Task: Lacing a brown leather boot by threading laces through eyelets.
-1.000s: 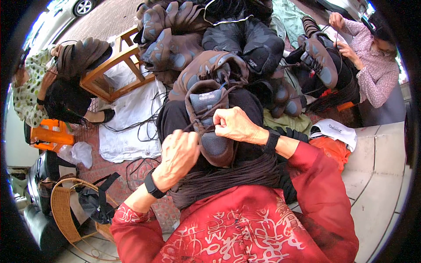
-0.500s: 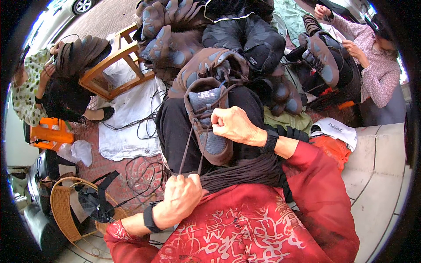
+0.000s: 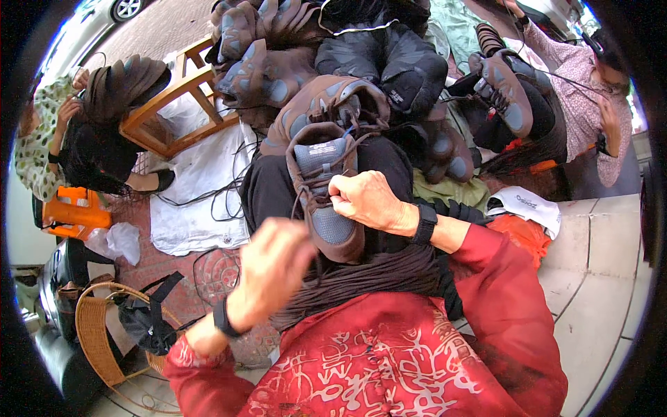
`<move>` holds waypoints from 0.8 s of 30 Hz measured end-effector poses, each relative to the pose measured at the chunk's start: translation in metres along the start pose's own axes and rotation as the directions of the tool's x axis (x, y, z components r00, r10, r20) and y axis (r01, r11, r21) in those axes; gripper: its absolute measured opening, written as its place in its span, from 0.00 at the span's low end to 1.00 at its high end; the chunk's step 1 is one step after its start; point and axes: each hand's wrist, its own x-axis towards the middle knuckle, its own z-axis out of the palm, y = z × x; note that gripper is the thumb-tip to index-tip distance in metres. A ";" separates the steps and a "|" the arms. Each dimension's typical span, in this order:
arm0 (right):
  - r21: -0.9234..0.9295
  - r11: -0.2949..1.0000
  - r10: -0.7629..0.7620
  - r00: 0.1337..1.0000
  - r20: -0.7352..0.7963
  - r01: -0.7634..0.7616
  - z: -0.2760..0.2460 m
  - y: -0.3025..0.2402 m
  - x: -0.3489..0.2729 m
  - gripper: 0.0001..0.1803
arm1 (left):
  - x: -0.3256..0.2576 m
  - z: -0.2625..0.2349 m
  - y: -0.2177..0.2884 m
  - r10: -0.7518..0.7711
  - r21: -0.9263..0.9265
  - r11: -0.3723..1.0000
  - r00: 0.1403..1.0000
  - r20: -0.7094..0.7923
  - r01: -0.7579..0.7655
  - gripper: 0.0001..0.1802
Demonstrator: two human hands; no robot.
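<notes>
A brown and grey-blue shoe [image 3: 333, 228] rests on my lap, its toe toward me and its brown lace partly threaded. My right hand [image 3: 369, 201] is closed in a pinch on the shoelace at the shoe's right-hand eyelets. Left of the toe, my left hand [image 3: 272, 267] is raised and smeared by motion, so its fingers and any lace in them cannot be made out. Across my lap lies a thick bundle of brown laces [image 3: 375, 281]. Another brown shoe [image 3: 288, 118] sits just beyond the first.
More shoes [image 3: 260, 80] are heaped ahead. A wooden frame stool [image 3: 149, 132] and white sheet [image 3: 198, 212] lie left, a wicker chair [image 3: 94, 326] nearer. Co-workers handle shoes at both sides. A white cap [image 3: 524, 207] rests at right beside tiled ledges [image 3: 611, 236].
My left hand has swung up and slightly left, and the lace strands it pulled taut no longer run straight. My right hand stays by the eyelets. The right-hand co-worker's arms have spread apart.
</notes>
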 end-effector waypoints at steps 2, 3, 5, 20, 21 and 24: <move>-0.001 1.000 -0.014 1.000 -0.007 0.014 0.001 0.000 0.000 0.04 | 0.024 0.011 -0.017 -0.304 0.160 0.936 0.949 -0.081 0.313 0.10; 0.038 0.999 0.004 1.000 -0.007 -0.004 0.001 -0.001 0.001 0.04 | 0.028 0.016 -0.029 -0.306 0.165 0.934 0.948 -0.083 0.316 0.10; 0.075 0.997 0.023 1.000 -0.002 -0.023 0.001 -0.003 0.001 0.04 | 0.025 0.026 -0.054 -0.403 0.310 0.878 0.912 0.070 0.364 0.08; 0.517 0.767 0.268 0.922 0.278 -0.379 -0.016 0.005 0.007 0.02 | -0.080 -0.052 -0.062 -0.754 0.826 0.492 0.609 0.246 0.275 0.11; 0.586 0.695 0.276 0.908 0.315 -0.415 -0.018 0.010 0.005 0.03 | -0.072 -0.053 -0.056 -0.750 0.823 0.496 0.614 0.246 0.276 0.11; 0.613 0.665 0.239 0.899 0.366 -0.426 -0.021 0.016 0.004 0.04 | -0.034 -0.026 -0.038 -0.454 0.420 0.813 0.891 0.024 0.403 0.19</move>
